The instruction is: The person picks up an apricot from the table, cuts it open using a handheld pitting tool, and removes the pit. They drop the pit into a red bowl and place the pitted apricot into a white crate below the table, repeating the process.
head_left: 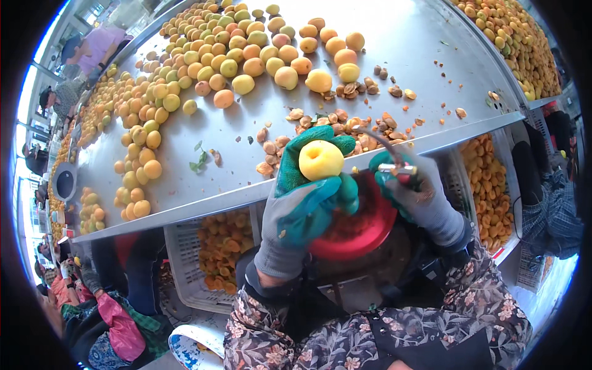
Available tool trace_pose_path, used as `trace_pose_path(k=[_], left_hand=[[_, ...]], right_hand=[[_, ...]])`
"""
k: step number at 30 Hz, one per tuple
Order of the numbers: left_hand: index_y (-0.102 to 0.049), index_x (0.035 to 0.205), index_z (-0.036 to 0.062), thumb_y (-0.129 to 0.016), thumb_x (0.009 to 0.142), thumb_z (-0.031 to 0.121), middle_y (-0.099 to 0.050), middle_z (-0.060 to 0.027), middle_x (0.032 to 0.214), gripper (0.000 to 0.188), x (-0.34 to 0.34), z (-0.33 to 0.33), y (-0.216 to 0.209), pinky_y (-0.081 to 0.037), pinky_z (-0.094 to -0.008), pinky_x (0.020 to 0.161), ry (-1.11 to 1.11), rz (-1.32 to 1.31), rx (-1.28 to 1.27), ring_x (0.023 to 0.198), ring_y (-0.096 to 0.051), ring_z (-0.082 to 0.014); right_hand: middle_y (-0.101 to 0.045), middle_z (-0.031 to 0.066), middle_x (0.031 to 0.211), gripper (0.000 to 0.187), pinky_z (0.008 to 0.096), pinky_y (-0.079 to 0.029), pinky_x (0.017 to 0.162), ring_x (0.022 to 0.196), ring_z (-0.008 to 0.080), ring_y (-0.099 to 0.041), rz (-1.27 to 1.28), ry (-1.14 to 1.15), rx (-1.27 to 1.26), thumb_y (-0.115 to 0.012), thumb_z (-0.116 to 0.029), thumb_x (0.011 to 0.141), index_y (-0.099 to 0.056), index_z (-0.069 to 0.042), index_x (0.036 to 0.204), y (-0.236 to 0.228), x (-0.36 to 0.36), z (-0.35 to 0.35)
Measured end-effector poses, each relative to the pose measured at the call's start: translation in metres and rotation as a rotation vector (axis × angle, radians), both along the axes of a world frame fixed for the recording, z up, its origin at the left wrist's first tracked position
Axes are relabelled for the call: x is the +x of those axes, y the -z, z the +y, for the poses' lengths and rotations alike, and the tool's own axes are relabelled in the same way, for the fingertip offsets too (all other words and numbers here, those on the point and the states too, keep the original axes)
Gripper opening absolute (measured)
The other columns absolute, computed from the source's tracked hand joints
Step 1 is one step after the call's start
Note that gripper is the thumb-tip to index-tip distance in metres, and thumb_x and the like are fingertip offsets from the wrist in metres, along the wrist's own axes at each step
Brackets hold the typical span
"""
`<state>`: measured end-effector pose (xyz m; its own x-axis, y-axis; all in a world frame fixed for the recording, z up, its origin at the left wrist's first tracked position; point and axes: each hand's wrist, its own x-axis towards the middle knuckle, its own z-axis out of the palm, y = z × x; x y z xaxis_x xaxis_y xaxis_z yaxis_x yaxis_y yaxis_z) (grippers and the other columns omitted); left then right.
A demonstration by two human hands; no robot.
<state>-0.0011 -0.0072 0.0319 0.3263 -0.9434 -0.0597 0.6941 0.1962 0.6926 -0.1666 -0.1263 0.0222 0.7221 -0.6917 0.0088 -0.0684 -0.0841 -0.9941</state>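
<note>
Below us, taking the red bowl (364, 237) as landmark: far to its left and above, loose apricots (185, 80) spread over the metal surface (394, 43). Just above the bowl's left rim, our left hand (302, 206), in a grey and teal glove, has its grip curled closed around a yellow apricot (320, 160), cut side up. Above the bowl's right rim, our right hand (419, 194) is clenched on a small curved tool (382, 145). We judge the tool could slip on the wet fruit into the left glove. The tool's tip is blurred; the bowl's contents are mostly hidden.
</note>
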Motion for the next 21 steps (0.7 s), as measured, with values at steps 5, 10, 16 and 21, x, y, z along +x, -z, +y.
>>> trace_pose_path(k=[5,10,16,21], left_hand=[[-0.037,0.137,0.0073,-0.052,0.083,0.002,-0.058,-0.0144,0.116,0.056,0.001,0.001,0.003,-0.045,-0.0278,0.057,0.016,0.018,0.027,0.066,-0.050,-0.0151],[-0.039,0.134,0.0032,-0.057,0.083,-0.003,-0.054,-0.0172,0.123,0.054,0.000,0.000,0.010,-0.050,-0.0276,0.060,0.027,0.108,-0.025,0.070,-0.059,-0.0178],[-0.036,0.138,0.0068,-0.057,0.084,0.002,-0.051,-0.0211,0.128,0.058,-0.004,-0.001,0.009,-0.046,-0.0300,0.058,0.036,-0.058,0.003,0.065,-0.053,-0.0170],[-0.036,0.136,0.0061,-0.056,0.086,0.003,-0.052,-0.0203,0.127,0.054,-0.004,-0.002,0.011,-0.046,-0.0292,0.058,0.023,-0.068,0.003,0.065,-0.053,-0.0161]], right_hand=[[-0.058,0.0163,0.073,0.019,0.0378,-0.047,0.060,0.069,0.0377,-0.059,0.171,-0.110,-0.403,-0.062,-0.005,0.080,-0.057,-0.004,0.099,0.000,0.003,-0.001],[-0.059,0.0180,0.076,0.021,0.0424,-0.046,0.060,0.075,0.0405,-0.059,0.207,-0.139,-0.465,-0.063,-0.005,0.079,-0.056,-0.005,0.098,0.002,0.006,0.002],[-0.059,0.0182,0.077,0.023,0.0444,-0.046,0.061,0.076,0.0407,-0.059,0.230,-0.156,-0.477,-0.063,-0.006,0.078,-0.054,-0.005,0.099,0.001,0.004,0.002],[-0.059,0.0184,0.077,0.023,0.0444,-0.046,0.061,0.076,0.0401,-0.060,0.273,-0.149,-0.510,-0.063,-0.006,0.078,-0.054,-0.005,0.099,-0.002,0.007,0.003]])
